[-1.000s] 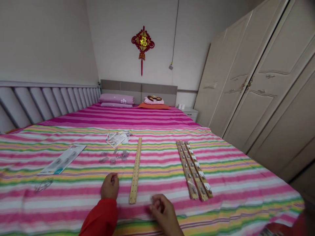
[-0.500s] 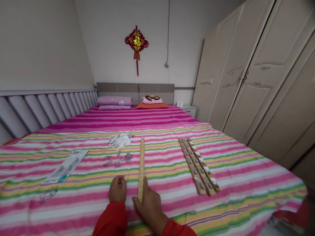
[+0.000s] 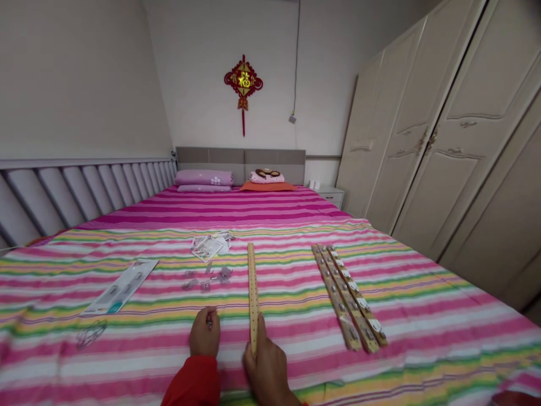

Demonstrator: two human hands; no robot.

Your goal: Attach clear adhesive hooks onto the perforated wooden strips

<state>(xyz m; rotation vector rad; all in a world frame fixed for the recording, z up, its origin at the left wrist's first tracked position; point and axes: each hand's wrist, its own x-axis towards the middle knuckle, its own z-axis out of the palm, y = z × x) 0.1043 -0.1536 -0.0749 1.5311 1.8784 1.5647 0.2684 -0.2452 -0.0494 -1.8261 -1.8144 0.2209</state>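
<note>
Right hand [image 3: 269, 363] has reached the wooden strip [image 3: 252, 287] (forefinger extended).

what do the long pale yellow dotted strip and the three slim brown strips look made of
Long pale yellow dotted strip: probably wood, matt, from its straw colour and lack of gloss; plastic is possible. Three slim brown strips: perhaps wood too, from their dull surface. Small silvery fittings on them: likely metal, from glints.

Bare left hand [image 3: 204, 332] and bare right hand [image 3: 267, 361]
The plain red fabric left sleeve [image 3: 194, 380] is long, ending at the wrist; of the red right sleeve [image 3: 304, 404], only a small sliver shows at the bottom edge.
</note>
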